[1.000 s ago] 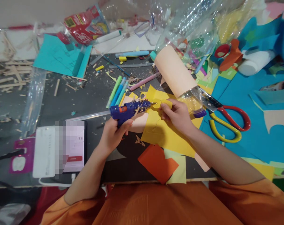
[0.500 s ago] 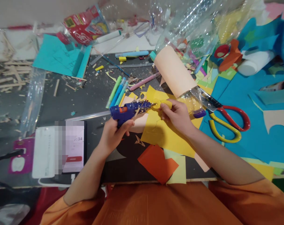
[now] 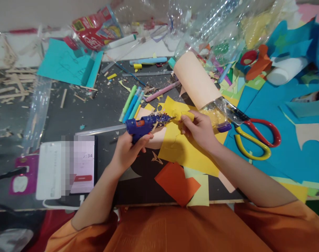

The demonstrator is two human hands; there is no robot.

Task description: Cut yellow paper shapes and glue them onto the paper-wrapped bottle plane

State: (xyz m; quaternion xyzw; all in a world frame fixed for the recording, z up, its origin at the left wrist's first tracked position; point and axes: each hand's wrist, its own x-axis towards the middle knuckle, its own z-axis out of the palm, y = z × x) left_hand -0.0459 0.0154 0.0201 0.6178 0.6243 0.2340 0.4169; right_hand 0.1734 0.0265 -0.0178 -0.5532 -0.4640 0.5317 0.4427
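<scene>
My left hand (image 3: 130, 147) is wrapped round the handle of a blue glue gun (image 3: 143, 126). A clear glue stick (image 3: 101, 131) sticks out of its back end, and bits of debris cling near its nozzle. In my right hand (image 3: 197, 129) a small yellow paper piece (image 3: 187, 116) is pinched between thumb and fingers. The nozzle tip points right, at or close to the left end of that piece; whether they touch I cannot tell. Below both hands lies a larger yellow sheet (image 3: 193, 157) with a drawn line on it.
Scissors (image 3: 254, 133) with red and yellow handles lie to the right, beside a paper-wrapped plastic bottle (image 3: 197, 80). Several markers (image 3: 133, 101) rest behind the glue gun. A phone (image 3: 83, 164) and a white power bank (image 3: 49, 171) sit at left. Orange paper (image 3: 176, 182) lies near the front edge.
The glue gun in my left hand has shifted slightly to the right, its nozzle further over the yellow piece. My right hand has barely moved.
</scene>
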